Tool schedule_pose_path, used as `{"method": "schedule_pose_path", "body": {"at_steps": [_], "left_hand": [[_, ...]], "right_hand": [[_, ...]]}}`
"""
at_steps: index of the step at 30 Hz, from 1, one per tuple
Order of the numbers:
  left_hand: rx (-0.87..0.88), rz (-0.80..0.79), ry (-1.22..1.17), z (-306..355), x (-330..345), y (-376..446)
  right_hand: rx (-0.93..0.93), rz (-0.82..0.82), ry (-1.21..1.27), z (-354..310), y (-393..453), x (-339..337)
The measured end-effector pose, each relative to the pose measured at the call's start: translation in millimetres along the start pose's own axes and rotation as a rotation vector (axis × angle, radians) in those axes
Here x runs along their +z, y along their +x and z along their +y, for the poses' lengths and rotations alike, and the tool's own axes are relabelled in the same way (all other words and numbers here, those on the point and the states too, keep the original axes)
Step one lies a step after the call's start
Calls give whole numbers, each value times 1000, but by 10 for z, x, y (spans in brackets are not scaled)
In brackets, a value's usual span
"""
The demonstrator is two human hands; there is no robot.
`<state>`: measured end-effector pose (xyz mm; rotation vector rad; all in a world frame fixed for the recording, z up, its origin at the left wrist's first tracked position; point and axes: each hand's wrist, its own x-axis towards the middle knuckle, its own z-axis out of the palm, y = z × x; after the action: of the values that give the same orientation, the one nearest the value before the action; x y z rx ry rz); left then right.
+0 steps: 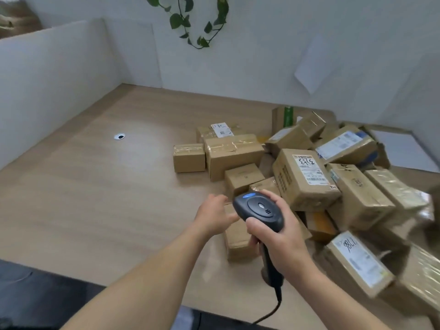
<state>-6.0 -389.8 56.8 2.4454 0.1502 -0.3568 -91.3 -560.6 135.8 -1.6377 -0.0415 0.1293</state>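
My right hand (281, 236) grips the handle of a dark grey corded barcode scanner (259, 209), whose head points away from me over the boxes. Just left of it, my left hand (213, 216) holds the near left end of a small plain cardboard box (238, 241) that lies on the wooden table (107, 186); its fingertips are hidden behind the box and the scanner. A pile of several taped cardboard parcels fills the right side, among them a labelled box marked with handwriting (306, 177) and another near box with a white label (357, 260).
White partition walls (59, 79) close the table on the left and back. A cable grommet (119, 136) sits in the tabletop at left. Ivy (190, 20) hangs on the back wall. A flat white sheet (400, 148) lies at far right. The scanner cable (269, 313) trails off the near edge.
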Motion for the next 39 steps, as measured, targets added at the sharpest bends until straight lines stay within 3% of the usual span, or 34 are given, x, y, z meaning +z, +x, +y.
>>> {"method": "schedule_pose_path", "body": {"at_steps": [7,14,17,20,24,26,31,34,37,39], "left_hand": [[-40,-32,-17,352,567,168],[-208,-80,183,634,1000,175],[-246,-63,221,505,1117,200],[-166,-12,255,185,971,156],[-150,26,-232,-611,397,-26],[-184,55,-344,-1022,119,-153],[-181,58,-216,-1352,-113,-290],[-199,44,9,-1225,-59,-271],[35,91,172,-994,77,-264],[157,13,265,-875,220,-239]], "right_hand": [[26,80,30,212,13,-456],[54,136,15,311,-12,-673],[70,148,14,343,-28,-715],[68,150,24,341,-32,-695],[65,126,31,372,12,-507],[76,91,21,391,24,-323],[101,-16,-5,397,45,225],[97,-23,-42,382,20,512],[102,13,-48,357,-24,690],[109,57,-46,357,-52,750]]}}
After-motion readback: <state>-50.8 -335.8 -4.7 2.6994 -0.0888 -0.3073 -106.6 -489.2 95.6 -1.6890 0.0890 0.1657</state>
